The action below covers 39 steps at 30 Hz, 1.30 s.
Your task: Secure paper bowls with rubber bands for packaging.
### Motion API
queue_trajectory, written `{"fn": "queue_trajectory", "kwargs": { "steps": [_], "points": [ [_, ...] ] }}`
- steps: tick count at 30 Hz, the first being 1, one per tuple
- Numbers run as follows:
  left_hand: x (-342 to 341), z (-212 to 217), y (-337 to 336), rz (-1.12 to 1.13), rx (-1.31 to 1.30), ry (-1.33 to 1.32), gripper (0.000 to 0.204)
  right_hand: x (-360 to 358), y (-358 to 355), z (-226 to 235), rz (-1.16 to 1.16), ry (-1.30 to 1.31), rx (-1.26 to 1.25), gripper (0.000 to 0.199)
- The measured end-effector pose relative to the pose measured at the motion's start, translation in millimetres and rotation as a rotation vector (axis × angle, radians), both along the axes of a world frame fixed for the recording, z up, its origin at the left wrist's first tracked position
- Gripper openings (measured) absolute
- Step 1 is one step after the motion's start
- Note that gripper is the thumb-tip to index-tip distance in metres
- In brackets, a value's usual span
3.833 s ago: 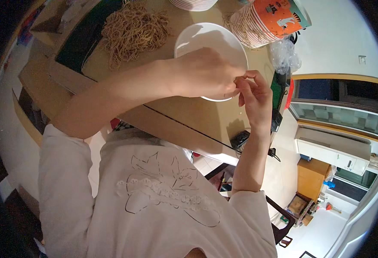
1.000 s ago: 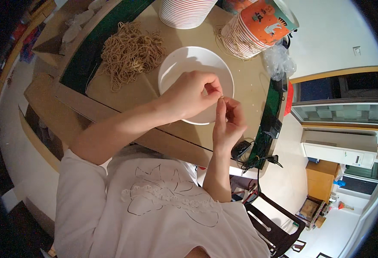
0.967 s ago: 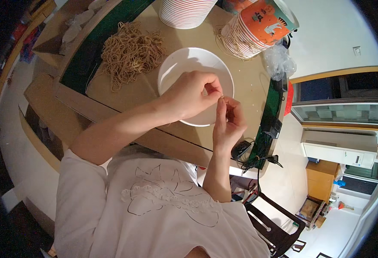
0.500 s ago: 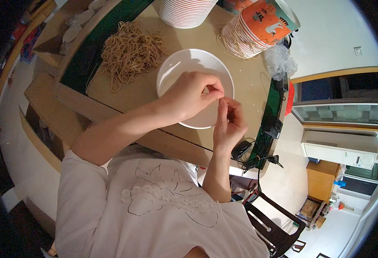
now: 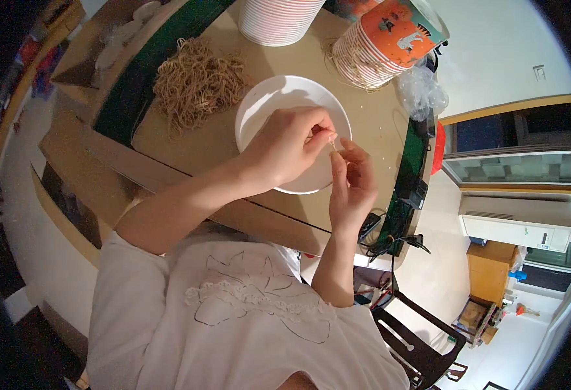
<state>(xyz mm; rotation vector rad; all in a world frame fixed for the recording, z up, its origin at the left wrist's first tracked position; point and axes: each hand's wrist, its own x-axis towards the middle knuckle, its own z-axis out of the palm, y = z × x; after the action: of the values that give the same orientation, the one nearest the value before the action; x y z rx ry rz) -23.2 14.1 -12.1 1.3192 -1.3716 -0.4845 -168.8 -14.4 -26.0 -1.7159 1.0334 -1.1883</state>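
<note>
My left hand [image 5: 290, 148] reaches in over a round white tub [image 5: 249, 110], its thumb and forefinger pinched together. Close by, at the tub's right rim, my right hand [image 5: 355, 185] also holds thumb against forefinger. A short, thin pale piece [image 5: 334, 146] spans the small gap between both sets of fingertips; it is too small to name its kind. The inside of the tub shows plain white where my hands do not cover it. Beyond my left hand, a tangled heap of tan string [image 5: 197, 84] lies on the table.
Nested white tubs [image 5: 280, 19] stand at the far side. To their right, an orange-printed stack of tubs [image 5: 392, 36] has loose tan strands around it. A clear plastic bag [image 5: 423, 91], black adapters with cables [image 5: 412, 194] and a black chair [image 5: 422, 338] are on the right.
The fingertips of my hands have drawn slightly apart, showing the thin pale piece between them. My right hand has shifted a little rightward and down.
</note>
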Motion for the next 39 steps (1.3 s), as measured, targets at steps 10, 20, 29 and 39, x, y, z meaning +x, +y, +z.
{"fn": "queue_trajectory", "kwargs": {
  "steps": [10,20,29,39],
  "points": [
    [4,22,7,-0.118,0.113,-0.068,0.014,-14,-14,7,0.048,-0.068,-0.050,0.006],
    [1,45,12,-0.362,0.200,0.441,0.012,-31,-13,16,0.128,0.118,-0.214,0.010],
    [4,57,16,-0.477,0.236,0.521,0.012,-41,-14,11,0.206,0.250,-0.236,0.016],
    [40,27,-32,0.113,-0.306,-0.480,0.008,-45,-17,19,0.385,0.325,-0.192,0.020]
  ]
}}
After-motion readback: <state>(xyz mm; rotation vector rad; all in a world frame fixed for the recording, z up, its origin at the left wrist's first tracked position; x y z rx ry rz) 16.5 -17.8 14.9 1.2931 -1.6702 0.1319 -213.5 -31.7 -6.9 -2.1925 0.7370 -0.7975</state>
